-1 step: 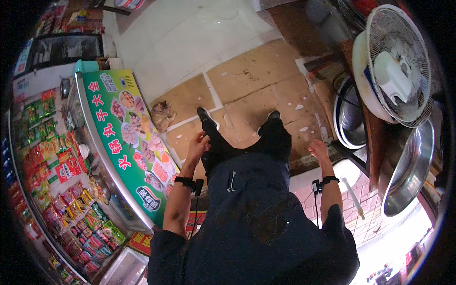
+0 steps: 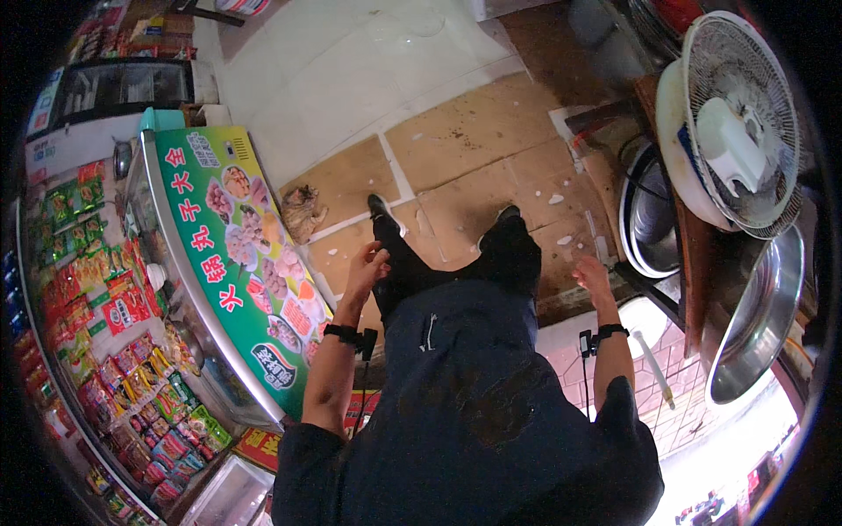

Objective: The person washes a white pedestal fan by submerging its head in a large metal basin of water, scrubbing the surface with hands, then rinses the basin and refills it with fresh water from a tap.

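My left hand (image 2: 368,267) hangs in front of my left thigh, beside the freezer cabinet, its fingers loosely bent and a little apart. My right hand (image 2: 592,275) hangs away from my right leg, over the edge of the cardboard, with loosely curled fingers. Neither hand shows anything in it. Each wrist carries a black strap with a small device and cable. Nearest the left hand stands the freezer cabinet (image 2: 230,263) with a green picture panel. Closest to the right hand is a metal basin (image 2: 651,219) leaning on its side.
Flattened cardboard sheets (image 2: 474,131) cover the floor under my feet. A cat (image 2: 303,213) lies beside the freezer. At right, a wooden shelf (image 2: 697,263) carries a fan (image 2: 737,145) and a steel basin (image 2: 756,316). Packaged snacks (image 2: 132,368) fill a rack at left.
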